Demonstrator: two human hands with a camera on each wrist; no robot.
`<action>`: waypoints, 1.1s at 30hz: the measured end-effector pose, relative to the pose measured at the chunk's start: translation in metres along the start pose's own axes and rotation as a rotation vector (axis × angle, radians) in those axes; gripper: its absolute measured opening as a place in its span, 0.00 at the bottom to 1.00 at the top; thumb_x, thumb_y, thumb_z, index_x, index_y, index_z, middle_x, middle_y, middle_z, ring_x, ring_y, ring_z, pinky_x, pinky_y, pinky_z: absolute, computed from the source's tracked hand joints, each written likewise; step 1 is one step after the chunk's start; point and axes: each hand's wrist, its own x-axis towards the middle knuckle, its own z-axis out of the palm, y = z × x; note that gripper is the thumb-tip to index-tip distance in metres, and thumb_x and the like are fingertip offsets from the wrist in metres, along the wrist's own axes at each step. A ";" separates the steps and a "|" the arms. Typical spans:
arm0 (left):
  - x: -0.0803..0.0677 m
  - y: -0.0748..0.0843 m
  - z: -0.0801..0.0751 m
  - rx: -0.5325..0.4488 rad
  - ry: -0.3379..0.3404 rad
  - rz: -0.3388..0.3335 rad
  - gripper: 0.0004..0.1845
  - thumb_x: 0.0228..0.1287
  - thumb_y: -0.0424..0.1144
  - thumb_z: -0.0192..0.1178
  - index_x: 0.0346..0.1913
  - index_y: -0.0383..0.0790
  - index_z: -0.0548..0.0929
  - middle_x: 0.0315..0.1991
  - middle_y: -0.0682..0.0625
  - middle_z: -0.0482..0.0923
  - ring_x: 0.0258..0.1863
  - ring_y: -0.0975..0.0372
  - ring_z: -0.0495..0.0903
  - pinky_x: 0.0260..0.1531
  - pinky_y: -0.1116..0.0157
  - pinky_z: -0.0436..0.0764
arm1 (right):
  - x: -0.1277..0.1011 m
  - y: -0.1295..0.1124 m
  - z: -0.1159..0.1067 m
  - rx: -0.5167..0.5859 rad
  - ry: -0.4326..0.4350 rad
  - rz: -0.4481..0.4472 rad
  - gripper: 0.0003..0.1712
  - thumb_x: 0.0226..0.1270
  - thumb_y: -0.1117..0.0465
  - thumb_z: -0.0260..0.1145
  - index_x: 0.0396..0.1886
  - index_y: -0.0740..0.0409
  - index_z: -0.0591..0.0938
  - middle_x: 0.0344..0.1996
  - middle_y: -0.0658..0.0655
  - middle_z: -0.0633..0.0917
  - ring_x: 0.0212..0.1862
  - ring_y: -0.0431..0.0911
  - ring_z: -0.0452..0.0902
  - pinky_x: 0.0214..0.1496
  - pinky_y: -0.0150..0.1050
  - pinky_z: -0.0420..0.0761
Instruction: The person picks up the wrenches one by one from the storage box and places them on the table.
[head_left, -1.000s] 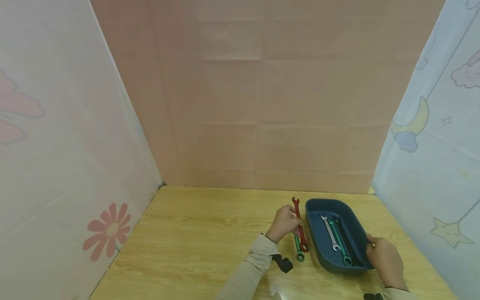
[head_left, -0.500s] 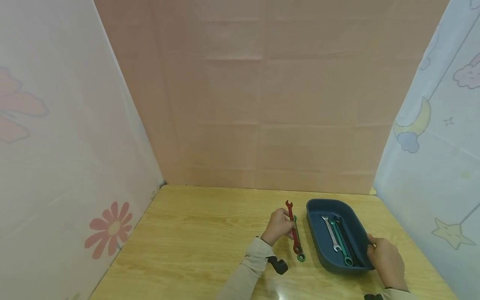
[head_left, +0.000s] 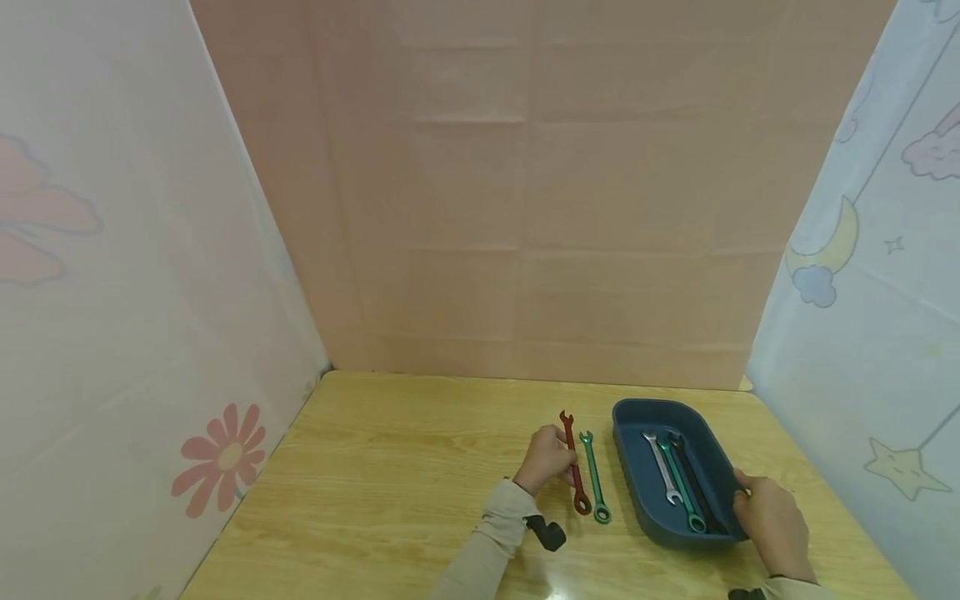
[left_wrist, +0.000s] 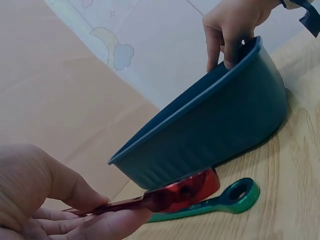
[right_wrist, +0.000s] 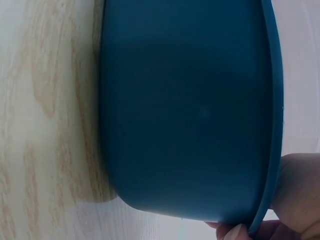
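Note:
A red wrench (head_left: 576, 477) is pinched between the thumb and fingers of my left hand (head_left: 547, 459); in the left wrist view its ring end (left_wrist: 192, 190) points away from the hand. Just right of it, a green wrench (head_left: 595, 479) lies on the table. My right hand (head_left: 772, 518) grips the right rim of a dark blue bin (head_left: 651, 518), thumb and fingers on either side of the wall in the right wrist view. Inside the bin lie a silver wrench (head_left: 663, 471), another green wrench (head_left: 681, 487) and a black wrench (head_left: 697, 486), side by side.
The wood-grain table (head_left: 390, 467) extends to the left of the hands. A brown paper-like panel (head_left: 517, 208) stands at the back. Patterned cloth walls flank both sides, with a flower (head_left: 225, 457) on the left one and a moon (head_left: 832, 237) on the right.
My left hand has moved left with the red wrench, away from the bin and off the loose green wrench, which now shows whole. My right hand stays on the bin's rim.

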 end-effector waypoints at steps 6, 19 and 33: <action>-0.001 -0.005 -0.003 0.025 0.005 0.007 0.07 0.59 0.19 0.59 0.40 0.24 0.78 0.17 0.44 0.80 0.15 0.52 0.84 0.18 0.60 0.85 | 0.000 0.000 0.001 0.004 0.011 0.010 0.24 0.64 0.69 0.57 0.60 0.74 0.74 0.46 0.82 0.78 0.21 0.51 0.69 0.18 0.46 0.69; 0.002 -0.020 0.000 0.076 0.048 0.002 0.07 0.55 0.18 0.61 0.26 0.31 0.79 0.15 0.47 0.79 0.10 0.61 0.80 0.12 0.68 0.80 | 0.001 -0.001 0.002 0.005 0.023 0.013 0.24 0.64 0.70 0.57 0.59 0.74 0.75 0.47 0.83 0.77 0.20 0.50 0.69 0.17 0.45 0.69; 0.005 -0.033 -0.001 0.141 0.079 0.032 0.10 0.48 0.18 0.62 0.18 0.32 0.79 0.14 0.55 0.73 0.13 0.66 0.71 0.12 0.72 0.70 | -0.001 -0.003 0.002 0.012 0.051 -0.017 0.23 0.63 0.71 0.56 0.58 0.77 0.75 0.32 0.76 0.83 0.15 0.47 0.61 0.15 0.41 0.65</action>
